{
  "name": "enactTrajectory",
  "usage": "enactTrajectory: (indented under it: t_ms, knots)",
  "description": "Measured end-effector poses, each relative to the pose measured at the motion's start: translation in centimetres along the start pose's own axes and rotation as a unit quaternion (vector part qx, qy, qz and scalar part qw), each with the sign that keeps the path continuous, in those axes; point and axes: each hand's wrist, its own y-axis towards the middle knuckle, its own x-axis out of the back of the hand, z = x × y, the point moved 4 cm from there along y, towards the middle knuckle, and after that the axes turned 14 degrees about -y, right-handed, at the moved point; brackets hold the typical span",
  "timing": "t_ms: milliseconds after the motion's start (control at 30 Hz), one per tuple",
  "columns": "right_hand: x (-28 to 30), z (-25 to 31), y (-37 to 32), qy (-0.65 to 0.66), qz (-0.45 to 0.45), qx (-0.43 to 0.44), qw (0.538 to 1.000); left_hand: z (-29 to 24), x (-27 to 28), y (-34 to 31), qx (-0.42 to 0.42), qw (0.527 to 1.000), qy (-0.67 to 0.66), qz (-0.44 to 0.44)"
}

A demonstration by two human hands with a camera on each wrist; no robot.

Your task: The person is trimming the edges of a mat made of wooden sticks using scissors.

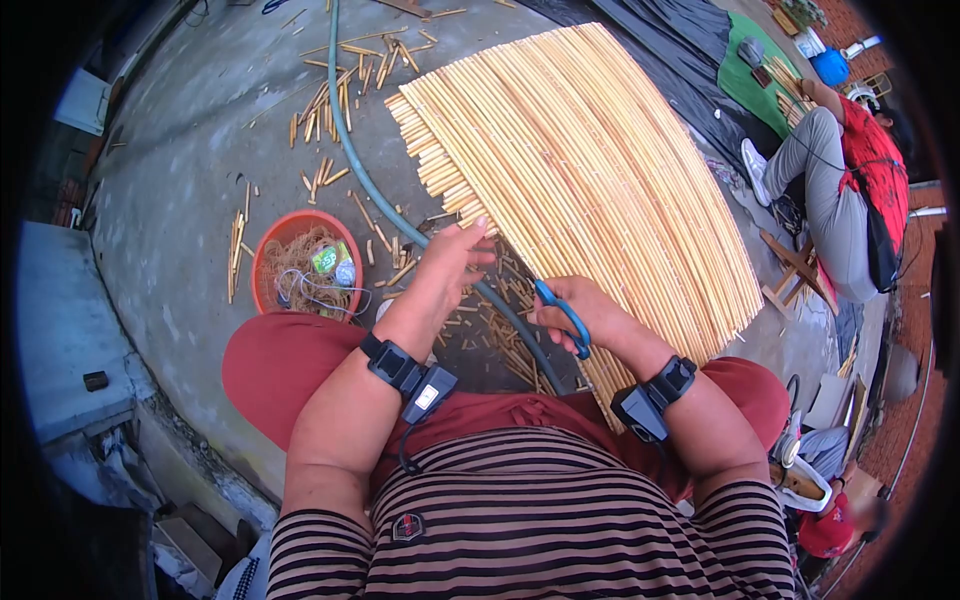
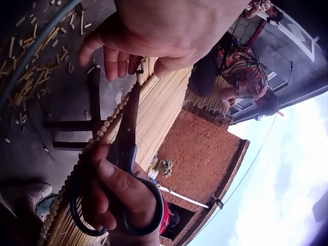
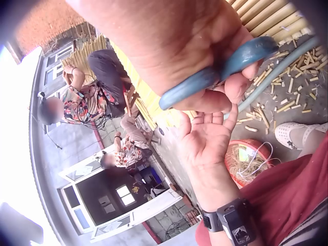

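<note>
Plainly, in the head view the stick mat (image 1: pixel 590 170) lies ahead of the hands and off to their right, its long axis slanting from beyond the left hand (image 1: pixel 440 275) back toward the right forearm. The right hand (image 1: pixel 595 312) is the nearer one, set over the mat's near edge and gripping the scissors (image 1: pixel 572 322) with its fingers through the handles. The left hand is released, palm turned inward, its fingertips just beside the jutting stick ends; nothing shows in its fingers. The red basket (image 1: pixel 260 280) sits out to the left of the left hand. From the left wrist, the blades point away from the right hand toward the left fingers, running close along the row of stick ends, so the gap between the tips and that edge seems the relation that counts. From the right wrist, the blue handles wrap the right fingers, the open left palm faces across just beyond them, and the hose (image 3: pixel 279 74) passes near the stick ends; the tips are hidden.
</note>
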Motion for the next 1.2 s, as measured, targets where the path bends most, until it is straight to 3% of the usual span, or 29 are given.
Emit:
enactTrajectory:
  t_ms: [433,1200]
  knots:
    - [0.4,-1.1,-0.5,0.077,0.097,0.000,0.992,0.1,0.3,0.6,-0.032,0.998,0.059,-0.001]
    - [-0.1,0.1,0.7,0.016,0.008,0.018,1.000,0.2,0.3,0.8,-0.039,0.999,0.037,0.008]
